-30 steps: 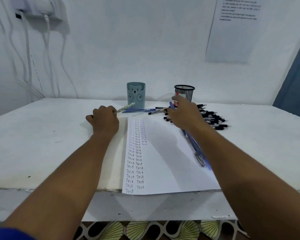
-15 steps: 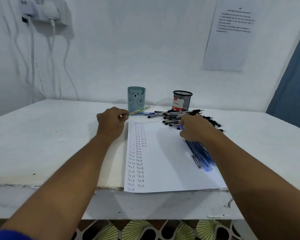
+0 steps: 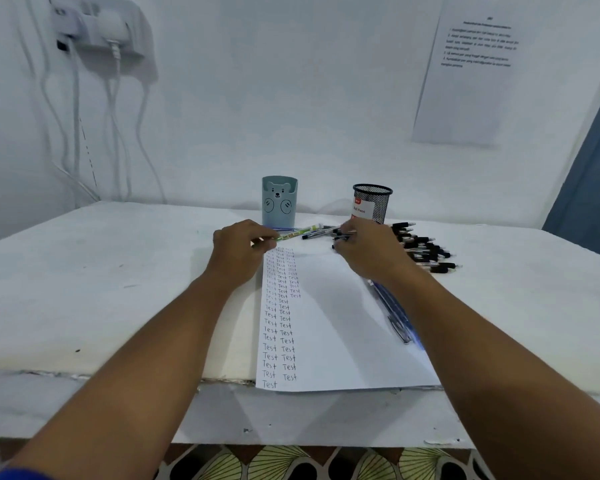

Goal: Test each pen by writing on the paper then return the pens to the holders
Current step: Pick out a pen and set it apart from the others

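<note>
Above paper (image 3: pixel 340 317): L hand (image 3: pixel 238 249) pinches green pen (image 3: pixel 293 234) (R hand (image 3: pixel 368 252) on black pen (image 3: pixel 342 238)).

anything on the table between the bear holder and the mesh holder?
Head view: a few loose pens lie on the table between the bear holder and the mesh holder, slightly in front.

Paper (image 3: pixel 340 327) lies on the table (image 3: pixel 118 289) before me, near edge overhanging. Bear holder (image 3: pixel 279 201) behind its far left corner, mesh holder (image 3: pixel 372 202) to the right of that. Pile of pens (image 3: pixel 425 249) right of paper; more pens (image 3: pixel 394 313) on its right edge.
</note>
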A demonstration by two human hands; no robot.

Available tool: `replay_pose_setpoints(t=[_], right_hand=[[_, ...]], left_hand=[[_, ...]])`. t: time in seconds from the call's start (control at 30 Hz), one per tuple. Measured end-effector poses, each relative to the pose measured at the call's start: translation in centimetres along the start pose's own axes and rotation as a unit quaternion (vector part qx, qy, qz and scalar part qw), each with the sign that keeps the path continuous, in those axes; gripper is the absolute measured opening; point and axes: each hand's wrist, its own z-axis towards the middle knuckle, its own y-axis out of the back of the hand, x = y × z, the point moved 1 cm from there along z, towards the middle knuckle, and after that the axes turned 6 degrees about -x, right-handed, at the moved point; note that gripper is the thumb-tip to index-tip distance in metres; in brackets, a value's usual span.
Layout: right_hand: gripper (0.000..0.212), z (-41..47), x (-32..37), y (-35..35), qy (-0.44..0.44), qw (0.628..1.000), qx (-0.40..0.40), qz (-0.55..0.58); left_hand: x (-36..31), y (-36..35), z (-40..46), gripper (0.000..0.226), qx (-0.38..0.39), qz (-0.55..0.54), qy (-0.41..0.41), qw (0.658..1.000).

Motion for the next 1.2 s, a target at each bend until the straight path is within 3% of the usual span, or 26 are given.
replay_pose_setpoints(t=[0.1,0.23,0.43,0.63,0.8,0.9,1.0,1.07,1.2], right_hand=[[0.032,0.1,1.1,-2.2,-0.06,0.966,0.004,0.25],[0.027,-0.3,1.4,-4.3,-0.147,0.887,-0.039,0.436],[0.012,-0.8,1.0,-4.8,-0.166,0.832,-0.01,0.53],[0.008,-0.5,1.3,-4.3,-0.188,0.763,-0.079,0.614],[0.022,-1.6,1.0,-4.0,-0.153,0.792,-0.052,0.589],[0.005,-2.0,1.4,-3.6,-0.138,0.836,-0.013,0.53],[0.011,-3.0,1.4,-3.4,-0.145,0.842,0.058,0.516],[0.026,-4.0,1.0,-3.6,-0.138,0.839,0.091,0.518],[0.035,-4.5,0.6,-4.1,-0.104,0.863,0.074,0.488]], left_hand=[[-0.4,0.1,-0.2,0.018,0.018,-0.027,-0.006,0.999],[-0.7,0.3,-0.3,0.019,0.026,-0.043,-0.002,0.999],[-1.1,0.0,-0.3,0.019,0.049,-0.05,-0.006,0.998],[-0.5,0.1,-0.1,0.031,0.033,0.012,0.028,0.999],[0.0,0.0,-0.1,0.019,0.094,0.06,0.078,0.991],[-0.2,0.1,-0.1,0.015,0.126,0.068,0.093,0.985],[-0.3,0.0,-0.1,0.014,0.159,0.084,0.089,0.98],[-0.4,0.1,-0.1,0.014,0.166,0.087,0.095,0.978],[-0.4,0.2,-0.2,0.015,0.171,0.088,0.102,0.976]])
